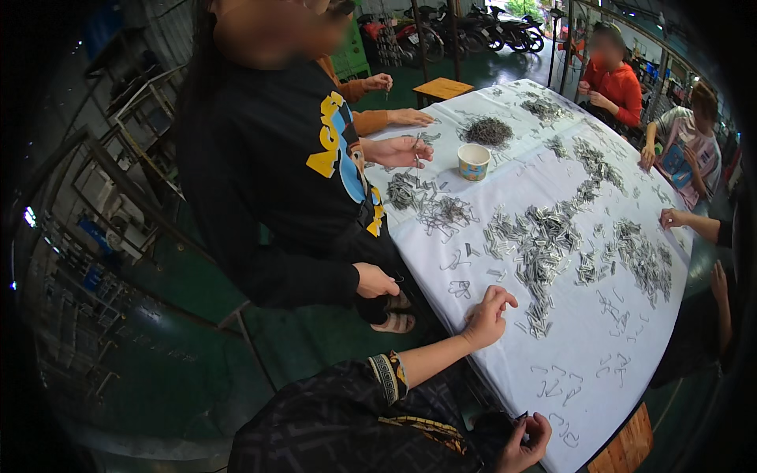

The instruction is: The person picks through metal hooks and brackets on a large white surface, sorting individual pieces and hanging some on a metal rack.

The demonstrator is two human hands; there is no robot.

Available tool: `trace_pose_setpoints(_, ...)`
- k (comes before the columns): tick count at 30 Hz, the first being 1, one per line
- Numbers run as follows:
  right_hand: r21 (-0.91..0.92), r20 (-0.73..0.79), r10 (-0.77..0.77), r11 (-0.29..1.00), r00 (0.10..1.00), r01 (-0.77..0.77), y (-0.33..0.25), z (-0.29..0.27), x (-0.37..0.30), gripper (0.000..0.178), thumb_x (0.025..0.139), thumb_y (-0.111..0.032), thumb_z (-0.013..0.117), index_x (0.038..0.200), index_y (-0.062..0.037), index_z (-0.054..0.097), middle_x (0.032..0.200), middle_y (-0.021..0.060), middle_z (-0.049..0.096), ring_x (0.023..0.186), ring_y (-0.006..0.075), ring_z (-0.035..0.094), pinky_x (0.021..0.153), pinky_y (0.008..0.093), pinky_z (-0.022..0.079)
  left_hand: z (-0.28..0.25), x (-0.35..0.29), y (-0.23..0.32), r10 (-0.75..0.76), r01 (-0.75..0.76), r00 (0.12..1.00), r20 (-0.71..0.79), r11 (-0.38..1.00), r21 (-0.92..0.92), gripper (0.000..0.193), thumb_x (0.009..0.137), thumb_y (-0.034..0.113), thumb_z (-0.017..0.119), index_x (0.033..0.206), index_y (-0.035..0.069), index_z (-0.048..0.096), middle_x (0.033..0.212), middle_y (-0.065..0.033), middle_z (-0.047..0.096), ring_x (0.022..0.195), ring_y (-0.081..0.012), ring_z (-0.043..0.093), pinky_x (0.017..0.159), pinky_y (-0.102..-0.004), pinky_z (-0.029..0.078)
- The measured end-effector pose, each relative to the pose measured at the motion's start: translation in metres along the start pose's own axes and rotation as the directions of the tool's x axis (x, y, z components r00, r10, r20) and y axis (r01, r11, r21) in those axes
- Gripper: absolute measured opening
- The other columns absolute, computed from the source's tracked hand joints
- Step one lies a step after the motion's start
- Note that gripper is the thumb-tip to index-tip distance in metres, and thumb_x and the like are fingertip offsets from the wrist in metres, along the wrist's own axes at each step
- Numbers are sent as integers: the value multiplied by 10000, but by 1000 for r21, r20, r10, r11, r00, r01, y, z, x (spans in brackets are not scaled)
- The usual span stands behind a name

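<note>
My left hand [486, 319] rests at the near left edge of the white-covered table [441, 260], its fingers curled in. Whatever those fingers hold, if anything, is hidden. Low in the picture my right hand [527, 443] is bent into a pinch beside the table edge, with a small dark thing at the fingertips that I cannot make out. Bent wire hooks [460, 288] lie just beyond my left hand. A heap of short grey metal pieces [544, 248] spreads to its right. More loose wire hooks [561, 382] are scattered near my right hand.
A paper cup [474, 162] stands on the table near a dark wire pile [486, 132]. At my left stands a co-worker in a black top [260, 158]; others sit around the far and right sides. Wooden stools [627, 441] and parked motorbikes [473, 31] are around.
</note>
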State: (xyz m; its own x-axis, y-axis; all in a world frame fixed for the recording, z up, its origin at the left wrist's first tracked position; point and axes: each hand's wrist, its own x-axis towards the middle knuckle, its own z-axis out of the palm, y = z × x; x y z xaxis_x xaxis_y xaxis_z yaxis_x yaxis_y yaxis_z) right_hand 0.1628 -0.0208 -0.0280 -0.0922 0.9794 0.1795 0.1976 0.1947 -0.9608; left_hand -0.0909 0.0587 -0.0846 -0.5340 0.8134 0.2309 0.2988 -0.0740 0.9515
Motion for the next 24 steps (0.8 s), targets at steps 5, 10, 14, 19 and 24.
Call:
trace_pose_setpoints(5,-30,22,22,999,1000,-21,3,-2,0,219,847,-26,682,1053,9,616,870,79,635,694,88,545,593,201,456,8,-2,0,163,-170,985,51,960,220,467,611,-190,413,962,69,580,1046,-120,415,1012,-308,484,884,-349,414)
trace_pose_setpoints(10,-28,3,9,1000,1000,-9,3,-3,0,222,845,-31,687,1051,12,614,859,72,631,674,80,521,582,196,440,7,0,-1,124,-175,972,201,949,262,466,615,-194,437,965,72,591,1089,-126,421,1057,-327,459,919,-374,394)
trace_pose_setpoints(14,10,2,14,1000,1000,-14,2,-3,0,220,846,-32,686,1047,14,610,859,71,631,671,77,512,588,192,435,1,-3,4,243,-321,942,231,851,415,367,673,-147,472,950,65,587,1094,-135,433,1037,-332,454,880,-391,396)
trace_pose_setpoints(19,0,10,18,1000,1000,-18,4,-6,-1,222,848,-30,683,1051,16,606,866,81,638,689,83,532,595,194,442,-16,-6,25,211,-378,923,323,665,644,190,748,-24,527,902,69,587,1039,-112,475,1016,-294,466,848,-373,406)
trace_pose_setpoints(24,27,-3,18,999,1000,-18,-3,-3,-3,194,853,-16,673,1030,26,607,847,72,638,681,74,541,584,180,440,-23,-14,-6,261,-399,915,307,688,606,79,757,35,550,826,62,577,915,-85,508,934,-275,484,790,-376,408)
